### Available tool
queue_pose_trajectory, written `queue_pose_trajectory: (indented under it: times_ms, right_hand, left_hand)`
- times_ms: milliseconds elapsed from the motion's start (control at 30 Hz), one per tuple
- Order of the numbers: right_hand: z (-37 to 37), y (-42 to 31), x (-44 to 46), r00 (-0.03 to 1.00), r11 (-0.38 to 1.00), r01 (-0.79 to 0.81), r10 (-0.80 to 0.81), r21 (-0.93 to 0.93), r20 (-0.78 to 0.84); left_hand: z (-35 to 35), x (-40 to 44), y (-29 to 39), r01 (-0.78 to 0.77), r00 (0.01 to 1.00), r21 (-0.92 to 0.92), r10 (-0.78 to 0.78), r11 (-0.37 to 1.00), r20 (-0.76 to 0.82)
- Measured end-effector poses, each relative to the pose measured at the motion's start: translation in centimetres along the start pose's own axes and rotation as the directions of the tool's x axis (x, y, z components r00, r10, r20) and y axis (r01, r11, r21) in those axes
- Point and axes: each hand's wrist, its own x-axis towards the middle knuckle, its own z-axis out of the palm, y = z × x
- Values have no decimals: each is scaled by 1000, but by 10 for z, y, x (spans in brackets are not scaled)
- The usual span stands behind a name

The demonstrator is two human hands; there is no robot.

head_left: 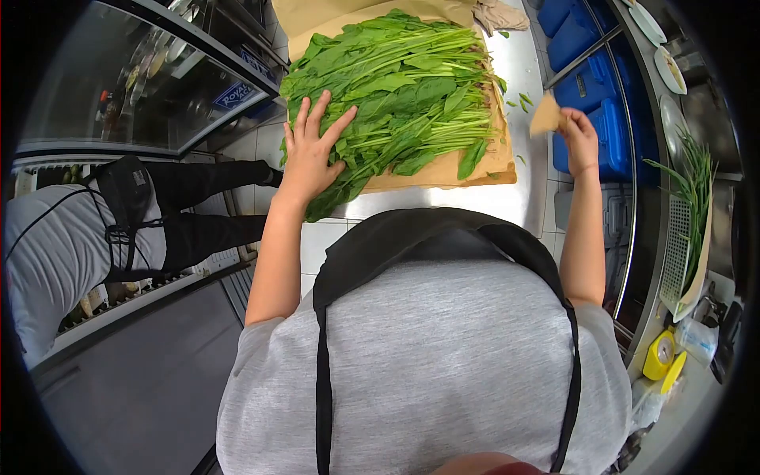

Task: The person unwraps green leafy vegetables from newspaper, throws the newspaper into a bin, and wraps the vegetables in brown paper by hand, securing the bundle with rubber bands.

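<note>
Greens heaped flat on brown paper, on table. Left hand palm down on the greens' near-left part, fingers spread wide, gripping nothing. Right hand raised right of the greens, fingers pinched closed on a brown scrap. Cloth by the greens' far-right corner.
</note>
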Motion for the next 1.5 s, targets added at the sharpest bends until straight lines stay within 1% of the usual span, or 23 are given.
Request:
queue_pose_trajectory:
  times_ms: [133, 233, 300, 400, 500, 533, 567, 633, 667, 700, 733, 767, 833, 900, 967, 1033, 1100, 1167, 1200, 1267, 1400, 1467, 1500]
  right_hand:
    - [31, -4, 26, 993, 992, 114, -114, -45, 13]
    - [49, 3, 18, 946, 895, 297, -229, -331, 229]
    - [51, 6, -1, 917, 775, 329, -126, -539, 378]
    - [69, 9, -43, 947, 678, 279, -78, -680, 311]
    - [86, 14, -72, 970, 609, 243, -156, -755, 186]
    - [89, 16, -75, 974, 559, 223, -148, -798, 169]
    - [90, 15, -75, 975, 559, 221, -146, -799, 167]
    - [92, 12, -73, 990, 616, 36, 87, -787, 113]
    - [91, 13, -70, 990, 615, 34, 87, -787, 111]
    - [90, 14, -66, 986, 541, 73, 88, -838, 142]
    - [89, 16, -64, 981, 463, 113, 91, -879, 174]
    - [88, 21, -64, 981, 463, 114, 89, -879, 174]
    - [86, 34, -67, 944, 465, 324, -220, -824, 247]
    - [89, 30, -70, 956, 510, 290, -195, -809, 220]
    - [92, 22, -73, 968, 555, 251, -164, -793, 192]
    - [94, 13, -74, 992, 691, 109, -35, -715, 117]
    - [89, 21, -73, 989, 682, 146, -79, -717, 127]
    - [87, 23, -74, 975, 547, 223, -110, -807, 195]
    - [86, 22, -72, 974, 545, 225, -110, -808, 197]
    - [86, 20, -61, 932, 462, 345, -274, -817, 239]
    - [95, 11, -12, 921, 585, 376, -317, -718, 225]
    - [101, 17, 15, 867, 436, 494, -307, -752, 392]
    - [103, 18, 15, 866, 438, 497, -310, -749, 393]
  left_hand:
    - [-6, -3, -1, -30, 999, 9, 30, 1000, 33]
    - [-14, -12, 7, -38, 999, -58, 38, 998, -9]
    - [-13, -19, 15, -44, 998, -110, 38, 993, -55]
    - [-3, -29, 25, -121, 983, -75, 109, 990, -145]
    - [21, -30, 9, -71, 996, 26, 72, 997, -54]
    - [25, -28, 4, -82, 993, 18, 83, 997, -90]
    - [28, -26, -2, -83, 993, 17, 85, 996, -88]
    - [33, -24, -12, -157, 946, 30, 159, 987, -283]
    - [34, -23, -11, -149, 920, 86, 170, 985, -354]
    - [34, -24, -8, -150, 920, 86, 171, 985, -353]
    - [35, -27, -5, -203, 899, 111, 230, 973, -373]
    - [36, -31, -1, -253, 874, 136, 287, 958, -393]
    - [41, -38, 4, -358, 861, 126, 379, 925, -338]
    - [39, -46, 15, -359, 924, 44, 362, 932, -120]
    - [47, -49, 16, -311, 946, 7, 311, 950, -93]
    - [58, -46, 8, -287, 956, 7, 287, 958, -64]
    - [61, -42, 7, -289, 953, 18, 289, 957, -89]
    - [61, -38, 8, -275, 957, 21, 276, 961, -92]
    - [67, -36, 7, -288, 943, 44, 291, 957, -164]
    - [74, -36, 9, -275, 939, 64, 283, 959, -194]
    - [79, -37, 13, -232, 936, 82, 245, 969, -252]
    - [81, -38, 13, -235, 936, 75, 247, 969, -253]
    - [80, -38, 12, -235, 935, 71, 246, 969, -255]
